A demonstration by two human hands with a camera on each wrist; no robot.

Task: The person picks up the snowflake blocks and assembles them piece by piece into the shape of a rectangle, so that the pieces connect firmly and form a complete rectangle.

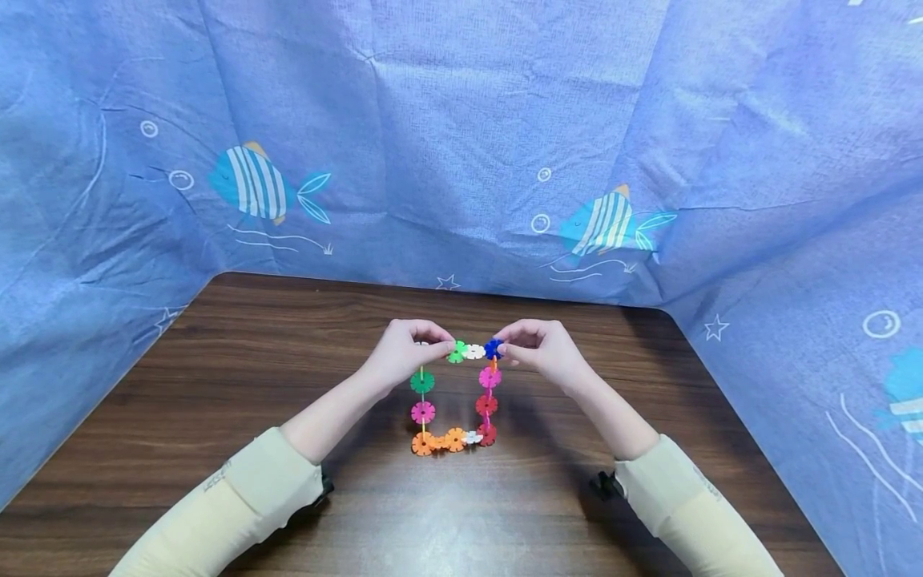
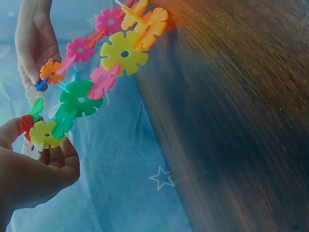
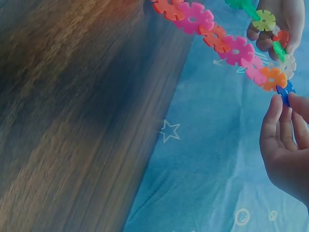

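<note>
A square frame of linked plastic snowflake discs stands between both hands, its top side lifted. My left hand (image 1: 397, 357) pinches the upper left corner, where a red disc (image 2: 26, 127) and a yellow disc (image 2: 42, 135) meet. My right hand (image 1: 546, 354) pinches the blue disc (image 1: 493, 349) at the upper right corner. Between them run a light green disc (image 1: 457, 352) and a white disc (image 1: 474, 351). Down the left side is a dark green disc (image 1: 422, 382); an orange disc (image 1: 421, 445) forms the lower left corner. Whether the bottom row touches the table is unclear.
The dark wooden table (image 1: 288, 385) lies beneath the frame. Blue cloth (image 1: 461, 160) printed with striped fish hangs behind the table and along both sides. A dark device (image 1: 606, 484) shows under the right sleeve cuff.
</note>
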